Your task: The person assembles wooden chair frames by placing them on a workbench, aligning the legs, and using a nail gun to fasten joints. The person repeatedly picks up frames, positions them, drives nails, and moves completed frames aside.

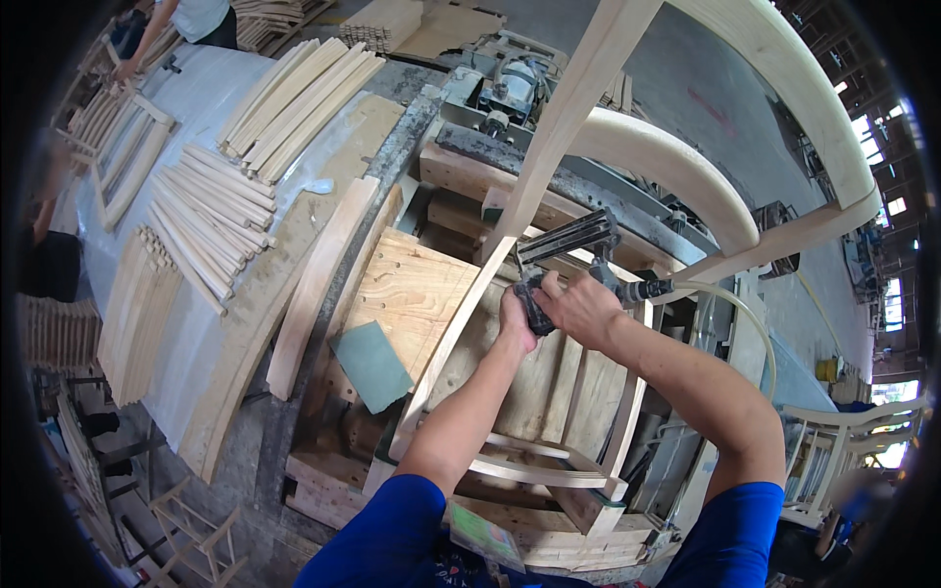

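Observation:
In front of me, a dark pneumatic nail gun (570, 239) lies across the pale wooden chair frame (534, 191). An air hose (750, 312) runs from its fitting off to the right. My right hand (585, 312) is closed around the black part of the gun, its fingers curled on top. My left hand (516, 321) grips the same black part from the left side, thumb and palm against it. The curved armrest (676, 167) of the chair rises beyond the gun. Just how the fingers sit on the gun is partly hidden.
Left of the chair stand a plywood board (412, 289) and a green sheet (372, 366). Bundles of wooden slats (211, 220) lie on a covered table (191, 392). A person (201, 22) is at the far left. Another chair frame (828, 441) stands at right.

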Demonstrator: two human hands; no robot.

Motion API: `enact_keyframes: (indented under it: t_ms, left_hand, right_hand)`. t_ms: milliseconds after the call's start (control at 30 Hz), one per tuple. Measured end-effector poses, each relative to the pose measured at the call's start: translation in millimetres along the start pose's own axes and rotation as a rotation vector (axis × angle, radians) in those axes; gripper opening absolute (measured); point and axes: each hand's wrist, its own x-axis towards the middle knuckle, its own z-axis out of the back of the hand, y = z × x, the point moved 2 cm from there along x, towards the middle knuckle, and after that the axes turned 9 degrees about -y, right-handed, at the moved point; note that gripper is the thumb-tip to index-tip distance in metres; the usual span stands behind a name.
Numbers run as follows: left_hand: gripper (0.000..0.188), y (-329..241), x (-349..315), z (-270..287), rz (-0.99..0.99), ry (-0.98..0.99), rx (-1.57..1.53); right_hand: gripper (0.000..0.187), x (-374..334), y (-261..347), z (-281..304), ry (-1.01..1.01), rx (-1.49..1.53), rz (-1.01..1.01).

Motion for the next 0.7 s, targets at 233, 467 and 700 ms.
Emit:
enact_keyframes:
  t_ms: [233,467,700]
  left_hand:
    - [0.057,21,-81,30,0.157,0.018,0.035]
    - [0.034,62,-233,96,0.033,-0.072,0.288]
    - [0.022,33,-289,121,-0.167,-0.39,0.203]
  right_hand:
    - [0.068,-72,-2,12,-0.167,0.578,-0.125]
    - [0.043,-101,103,-20,0.067,3.105,-0.882]
    - [0.042,-48,184,-57,0.561,3.643,-0.75]
